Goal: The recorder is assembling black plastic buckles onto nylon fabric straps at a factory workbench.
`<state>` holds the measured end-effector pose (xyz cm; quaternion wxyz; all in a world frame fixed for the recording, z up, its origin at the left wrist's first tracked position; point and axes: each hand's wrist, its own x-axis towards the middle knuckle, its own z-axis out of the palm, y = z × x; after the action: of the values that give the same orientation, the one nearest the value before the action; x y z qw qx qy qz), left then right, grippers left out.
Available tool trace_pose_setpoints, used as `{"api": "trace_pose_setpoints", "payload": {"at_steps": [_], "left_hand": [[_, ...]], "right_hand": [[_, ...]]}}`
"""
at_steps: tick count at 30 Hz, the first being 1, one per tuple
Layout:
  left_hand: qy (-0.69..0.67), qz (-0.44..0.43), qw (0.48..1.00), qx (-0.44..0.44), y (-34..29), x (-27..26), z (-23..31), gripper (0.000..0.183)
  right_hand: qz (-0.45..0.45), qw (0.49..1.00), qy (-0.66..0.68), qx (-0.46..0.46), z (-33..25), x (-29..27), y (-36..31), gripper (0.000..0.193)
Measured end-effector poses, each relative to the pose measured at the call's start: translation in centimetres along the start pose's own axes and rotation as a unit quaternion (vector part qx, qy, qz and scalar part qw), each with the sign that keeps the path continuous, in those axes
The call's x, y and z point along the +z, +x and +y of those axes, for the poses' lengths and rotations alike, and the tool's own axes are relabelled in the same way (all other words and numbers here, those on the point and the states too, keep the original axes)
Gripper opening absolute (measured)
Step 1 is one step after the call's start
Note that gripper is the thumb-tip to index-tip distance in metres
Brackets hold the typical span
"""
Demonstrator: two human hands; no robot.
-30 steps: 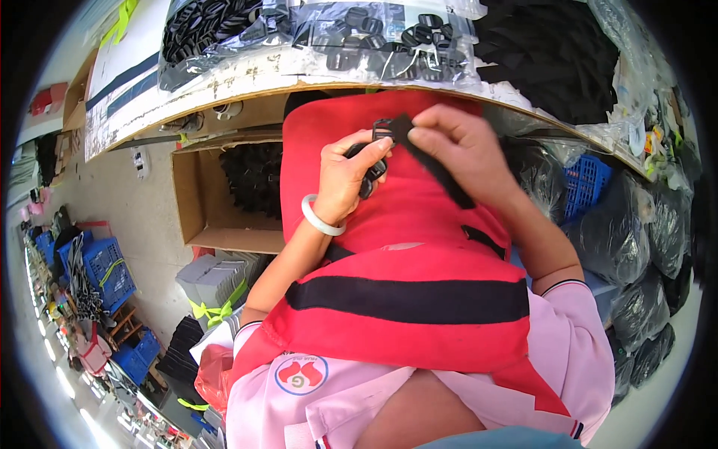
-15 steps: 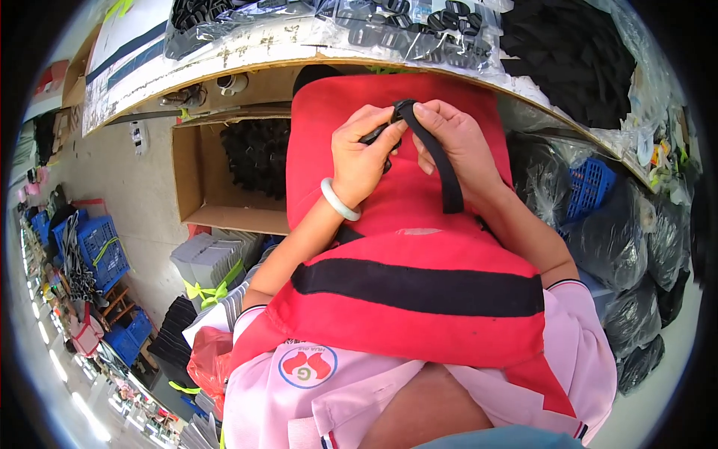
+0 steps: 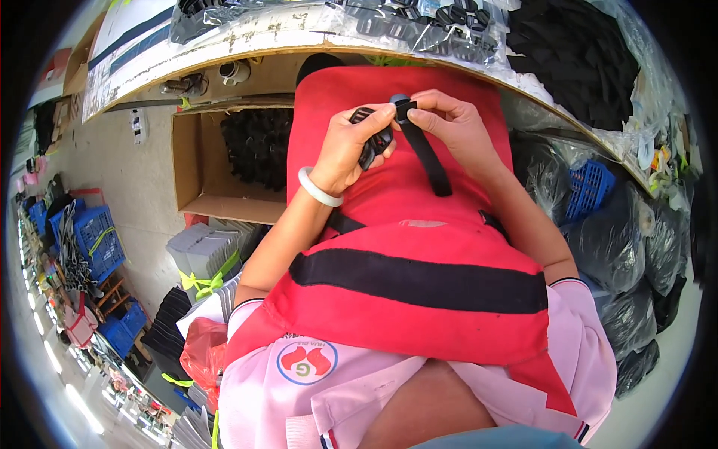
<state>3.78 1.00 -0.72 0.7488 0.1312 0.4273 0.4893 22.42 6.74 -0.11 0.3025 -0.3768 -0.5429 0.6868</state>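
Above my red-covered lap (image 3: 336,183), both hands meet at a small black plastic buckle (image 3: 401,106) with a short black webbing strap (image 3: 428,161) at it. My left hand (image 3: 340,146) is closed, its thumb and forefinger at the buckle's side. Several more black buckles (image 3: 376,147) are tucked into its palm and fingers. My right hand (image 3: 456,129) pinches the strap's upper end close to the buckle. The strap's loose end hangs down between the hands. How far the webbing passes through the buckle is hidden by my fingers.
Ahead is a worn table edge (image 3: 321,41) with a clear bag of black buckles (image 3: 426,26) and a pile of black strap pieces (image 3: 572,63). An open cardboard box (image 3: 232,208) with black pieces stands left. Black plastic bags (image 3: 609,239) and a blue basket (image 3: 589,188) are at right.
My left hand has shifted a little left and turned, so the buckles in its palm show more. The strap's loose end has swung up and left, and my right fingers have regripped near the buckle.
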Motion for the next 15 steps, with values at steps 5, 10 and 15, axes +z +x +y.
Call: {"api": "trace_pose_setpoints", "payload": {"at_steps": [5, 10, 15], "left_hand": [[0.039, 0.051, 0.997, 0.041, -0.2, 1.3, -0.1, 0.02], [0.107, 0.069, 0.982, 0.137, 0.4, 1.5, -0.2, 0.019], [0.16, 0.089, 0.969, 0.166, 0.0, 1.4, -0.4, 0.017]], "right_hand": [[0.058, 0.979, -0.108, -0.162, -1.9, 1.5, -1.2, 0.015], [0.104, 0.993, -0.045, -0.04, -4.0, 1.5, -0.9, 0.012], [0.061, 0.993, -0.019, 0.102, -2.9, 0.8, -0.9, 0.013]]}}
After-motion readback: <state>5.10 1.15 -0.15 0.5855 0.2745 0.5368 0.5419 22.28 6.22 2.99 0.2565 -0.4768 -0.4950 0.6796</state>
